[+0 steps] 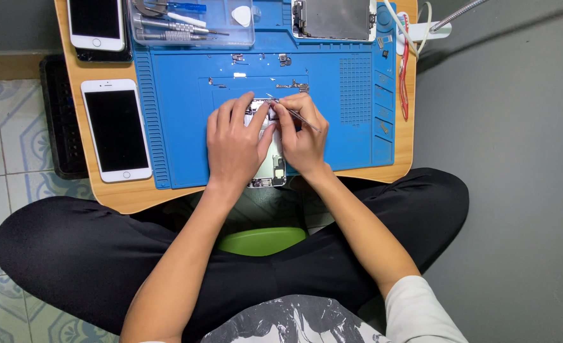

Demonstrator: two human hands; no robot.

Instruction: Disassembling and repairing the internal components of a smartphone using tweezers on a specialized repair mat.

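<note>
Head view, looking straight down: you sit cross-legged at a small wooden table (113,200) with a blue work mat (180,114) on it. Both your hands meet at the mat's middle over an opened phone body (270,171), which lies lengthwise toward you; its lower end shows between your wrists, and its upper end is hidden under your fingers. Your left hand (234,143) lies flat on the phone, fingers close together and pointing away from you, holding it down. Your right hand (303,130) is curled, thumb and forefinger pinching thin metal tweezers (294,113), whose tip sits just beyond your left fingertips, at the phone's upper end. Whether the tip touches a part cannot be told. Small loose metal parts (294,84) lie on the mat just beyond your fingers. Farther beyond, a clear tray (192,25) holds tools, and a detached screen panel (332,19) rests nearby. Well left of your left hand, a white phone (116,130) lies face up.
</note>
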